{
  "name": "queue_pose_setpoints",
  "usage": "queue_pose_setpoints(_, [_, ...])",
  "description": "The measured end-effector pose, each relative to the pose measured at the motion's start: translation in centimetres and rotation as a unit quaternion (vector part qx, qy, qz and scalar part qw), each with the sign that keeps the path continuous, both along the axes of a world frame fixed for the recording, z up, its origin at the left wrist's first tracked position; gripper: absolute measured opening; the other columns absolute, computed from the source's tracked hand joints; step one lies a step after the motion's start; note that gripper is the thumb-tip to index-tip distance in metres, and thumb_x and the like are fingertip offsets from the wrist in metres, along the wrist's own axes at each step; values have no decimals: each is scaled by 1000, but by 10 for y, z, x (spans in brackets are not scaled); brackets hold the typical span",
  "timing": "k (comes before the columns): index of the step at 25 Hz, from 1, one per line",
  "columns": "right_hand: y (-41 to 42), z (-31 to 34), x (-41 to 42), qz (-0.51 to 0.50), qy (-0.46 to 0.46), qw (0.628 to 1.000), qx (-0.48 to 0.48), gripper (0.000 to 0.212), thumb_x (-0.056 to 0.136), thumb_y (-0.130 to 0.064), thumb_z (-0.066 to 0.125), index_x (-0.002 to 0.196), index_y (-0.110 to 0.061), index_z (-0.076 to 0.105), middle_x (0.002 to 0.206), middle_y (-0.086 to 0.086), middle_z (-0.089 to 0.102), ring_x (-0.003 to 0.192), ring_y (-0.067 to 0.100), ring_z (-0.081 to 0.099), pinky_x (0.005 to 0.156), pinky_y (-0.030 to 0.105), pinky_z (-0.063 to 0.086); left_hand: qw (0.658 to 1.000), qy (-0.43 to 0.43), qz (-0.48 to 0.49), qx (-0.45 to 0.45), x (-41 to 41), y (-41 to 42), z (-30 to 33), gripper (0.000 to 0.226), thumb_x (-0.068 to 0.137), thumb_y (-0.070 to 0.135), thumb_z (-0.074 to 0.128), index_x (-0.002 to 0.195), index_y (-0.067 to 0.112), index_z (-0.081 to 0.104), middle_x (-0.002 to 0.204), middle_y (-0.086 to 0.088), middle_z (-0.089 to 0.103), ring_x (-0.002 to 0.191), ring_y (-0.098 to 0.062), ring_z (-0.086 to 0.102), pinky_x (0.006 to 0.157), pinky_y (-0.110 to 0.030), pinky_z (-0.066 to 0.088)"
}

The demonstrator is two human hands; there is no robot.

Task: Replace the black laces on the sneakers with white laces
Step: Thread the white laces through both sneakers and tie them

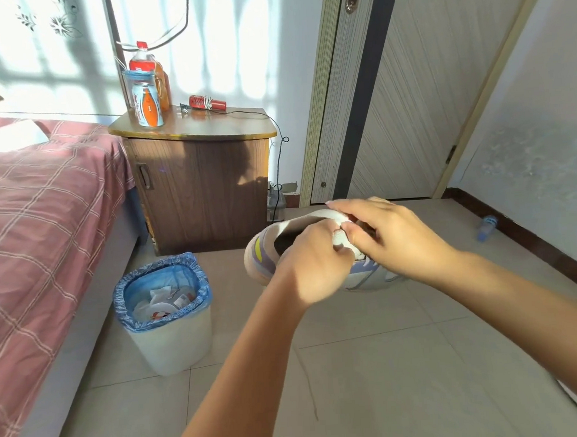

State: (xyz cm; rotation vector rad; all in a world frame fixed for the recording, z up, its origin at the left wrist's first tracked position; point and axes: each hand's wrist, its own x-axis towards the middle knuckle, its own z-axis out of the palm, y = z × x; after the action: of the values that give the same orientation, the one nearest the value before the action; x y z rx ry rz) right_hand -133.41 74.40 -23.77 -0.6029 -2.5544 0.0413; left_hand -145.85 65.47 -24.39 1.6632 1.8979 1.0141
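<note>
A pastel sneaker [261,253] with beige, lilac and yellow panels is held up over the tiled floor, heel to the left, its dark opening facing me. My left hand [313,268] grips its near side by the eyelets, fingers curled. My right hand [393,239] reaches over the top and pinches the white tongue [342,239] between thumb and fingers. A thin dark lace [310,389] dangles from behind my left forearm toward the floor. Both hands hide the eyelet rows. No white lace shows.
A white bin with a blue liner [163,311] stands on the floor to the left, beside the bed [46,214] and a wooden nightstand [198,189] carrying bottles. A door [407,95] is behind. A plastic bottle [486,228] lies by the right wall.
</note>
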Motion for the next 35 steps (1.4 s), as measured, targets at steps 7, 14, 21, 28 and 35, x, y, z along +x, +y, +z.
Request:
queue_pose_setpoints(7, [-4,-6,17,-91,-4,993,69,40,86,-34,32,89,-12,65,62,2,56,66,26,56,52,29,42,973,2,120,195,-25,-19,13,13,88,30,64,96,22,70,89,11,60,81,-3,54,73,-14,43])
queue_pose_setpoints(14, [-9,-10,22,-126,-83,981,123,30,93,-25,38,83,-9,62,69,3,63,73,27,60,49,29,43,961,260,82,33,-28,-2,-15,20,93,25,54,98,11,67,107,-1,38,100,-19,42,74,-27,39])
queue_pose_setpoints(21, [-24,-18,17,-104,-185,970,-120,28,95,-15,42,67,-17,47,61,0,48,58,12,44,53,23,32,956,124,158,215,-23,11,-9,9,87,16,61,87,14,70,72,6,52,68,-24,56,62,-27,39])
queue_pose_setpoints(28, [-17,-94,22,-145,5,930,-339,23,85,-6,49,64,0,52,57,6,45,53,12,36,52,29,32,995,49,-86,31,-14,54,-38,21,93,22,51,108,16,65,86,-3,71,81,-13,64,87,-31,50])
queue_pose_setpoints(35, [-8,-210,-1,-145,218,890,-373,15,88,-20,57,81,-10,66,68,6,65,65,25,59,62,47,52,963,254,1,-94,-21,39,-180,45,93,55,35,110,21,58,105,5,57,106,-18,49,90,-33,36])
